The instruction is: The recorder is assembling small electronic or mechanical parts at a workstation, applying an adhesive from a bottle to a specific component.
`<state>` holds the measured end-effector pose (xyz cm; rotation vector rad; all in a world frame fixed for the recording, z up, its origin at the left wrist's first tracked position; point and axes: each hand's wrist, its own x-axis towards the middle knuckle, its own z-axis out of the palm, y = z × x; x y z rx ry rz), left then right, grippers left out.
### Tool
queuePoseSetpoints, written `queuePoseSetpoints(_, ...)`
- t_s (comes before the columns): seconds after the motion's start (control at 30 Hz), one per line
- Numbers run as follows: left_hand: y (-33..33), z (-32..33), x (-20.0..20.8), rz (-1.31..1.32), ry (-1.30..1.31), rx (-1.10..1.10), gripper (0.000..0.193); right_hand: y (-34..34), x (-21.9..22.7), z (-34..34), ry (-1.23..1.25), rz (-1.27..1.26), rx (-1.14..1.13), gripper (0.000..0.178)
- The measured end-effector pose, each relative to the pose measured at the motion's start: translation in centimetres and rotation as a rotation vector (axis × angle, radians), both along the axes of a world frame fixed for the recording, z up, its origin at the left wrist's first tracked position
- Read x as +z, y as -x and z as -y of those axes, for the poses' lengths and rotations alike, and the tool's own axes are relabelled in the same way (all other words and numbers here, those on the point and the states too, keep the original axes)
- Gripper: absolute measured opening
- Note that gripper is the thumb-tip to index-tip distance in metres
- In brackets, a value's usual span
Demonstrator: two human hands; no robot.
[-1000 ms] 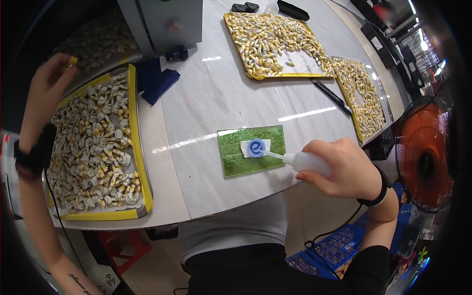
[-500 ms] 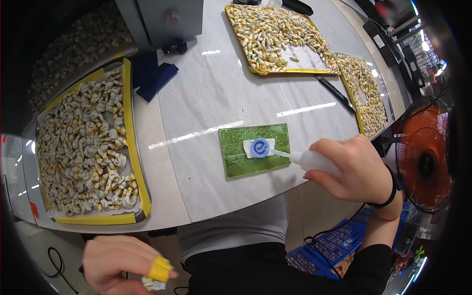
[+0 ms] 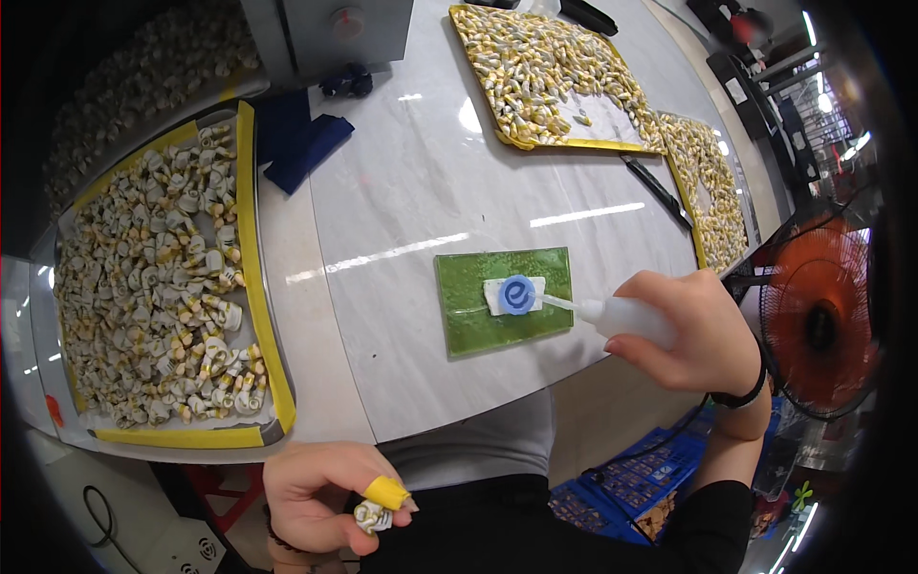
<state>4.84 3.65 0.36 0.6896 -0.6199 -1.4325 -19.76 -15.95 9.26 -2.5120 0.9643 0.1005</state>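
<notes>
My right hand (image 3: 706, 330) grips a translucent white squeeze bottle (image 3: 626, 320) on its side. The thin nozzle points left and reaches the right edge of a small blue round cap (image 3: 517, 295) with a dark curl of blue in it. Under the cap lies a white pad (image 3: 494, 297) on a green glossy slab (image 3: 461, 330). Below the table's front edge, my left hand (image 3: 316, 493) pinches a small white figurine piece (image 3: 371, 518) with yellow and dark marks. Yellow tape (image 3: 387, 493) wraps one fingertip of that hand.
At left stands a yellow-edged tray (image 3: 275, 383) of similar white pieces. Another yellow-edged tray (image 3: 612, 120) of small pieces sits at the back right, a further tray (image 3: 710, 196) beside it. A black cutter-like tool (image 3: 657, 191), dark blue cloth (image 3: 311, 153) and orange fan (image 3: 822, 320) are around.
My left hand has moved right from the lower left, bringing the figurine piece into clearer view. My right hand still holds the bottle with its nozzle at the blue cap. The view has shifted slightly.
</notes>
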Motion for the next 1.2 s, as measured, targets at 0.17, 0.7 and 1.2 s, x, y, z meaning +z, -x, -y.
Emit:
queuePoseSetpoints(0.17, 1.1, 0.4, -1.0, -0.019, -0.045, 0.056, 0.040, 0.0, -0.7, 1.7, -0.162, 0.161, -0.070, 0.024)
queuePoseSetpoints(0.7, 1.0, 1.4, -1.4, -0.023, -0.102, 0.028, 0.033, -12.1, -3.2, 14.3, 0.160, 0.335, 0.108, 0.036)
queuePoseSetpoints(1.2, 1.2, 1.3, -1.0, 0.020, -0.120, 0.006, 0.035, -2.1, -4.6, 14.1, 0.310, 0.325, -0.017, 0.013)
